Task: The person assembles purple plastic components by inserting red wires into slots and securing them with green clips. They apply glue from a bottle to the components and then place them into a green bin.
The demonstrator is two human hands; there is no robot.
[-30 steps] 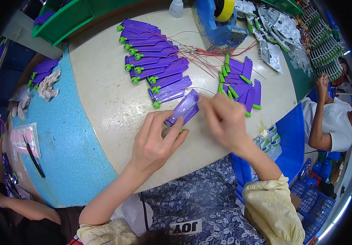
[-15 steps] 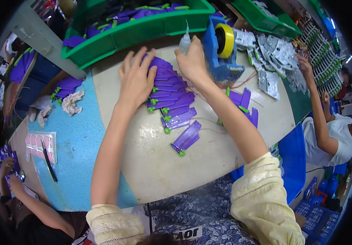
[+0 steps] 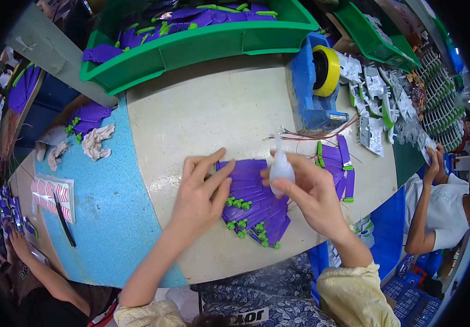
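A fan of overlapping purple plastic pieces with green ends (image 3: pixel 256 201) lies on the table between my hands. My left hand (image 3: pixel 198 199) is open, fingers apart, its fingertips touching the far left edge of the fan. In my right hand (image 3: pixel 317 197) is a small translucent white squeeze bottle (image 3: pixel 282 171), gripped between thumb and fingers. Its thin nozzle points up and away from me. The bottle is held over the far right part of the fan and hides some pieces.
Beyond my hands stands a green bin (image 3: pixel 202 52) of purple parts. A blue tape dispenser (image 3: pixel 305 90) with yellow tape, thin wires (image 3: pixel 314 136) and more purple pieces (image 3: pixel 335 166) sit to the right. Grey-white housings (image 3: pixel 374 133) lie farther right. People work at both sides.
The purple pieces have come toward me and bunched into a tighter fan. My right hand has brought the squeeze bottle from beside the tape dispenser; my left hand has also moved nearer.
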